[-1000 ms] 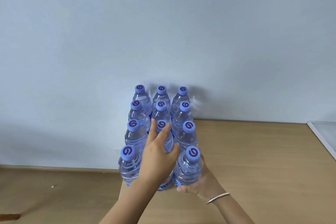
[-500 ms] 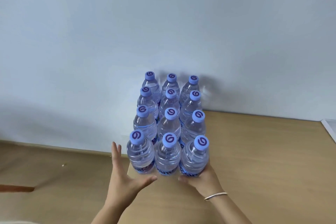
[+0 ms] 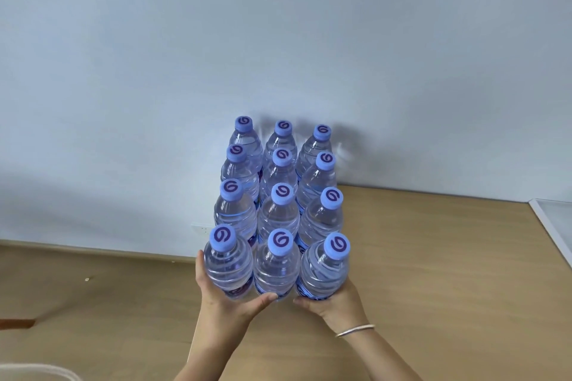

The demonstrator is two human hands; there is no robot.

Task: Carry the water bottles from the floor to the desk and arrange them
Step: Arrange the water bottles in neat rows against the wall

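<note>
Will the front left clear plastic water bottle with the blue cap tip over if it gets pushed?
The front left clear plastic water bottle is tall and narrow, so it might tip. It looks full, probably heavy and steadier. Neighbouring bottles and the left hand likely brace it.

A plain pale blue-grey wall [image 3: 278,40] fills the upper part of the view. A white wall socket [image 3: 202,229] sits low on it, just above the skirting strip [image 3: 93,249] that runs along its foot. Below lies a wood-toned floor [image 3: 93,303] with a small pale speck [image 3: 87,279] on it. A white-framed panel [image 3: 554,226] shows at the right edge. A reddish-brown object [image 3: 15,323] enters from the left edge, and a pale curved band [image 3: 40,370] crosses the bottom left corner.
</note>
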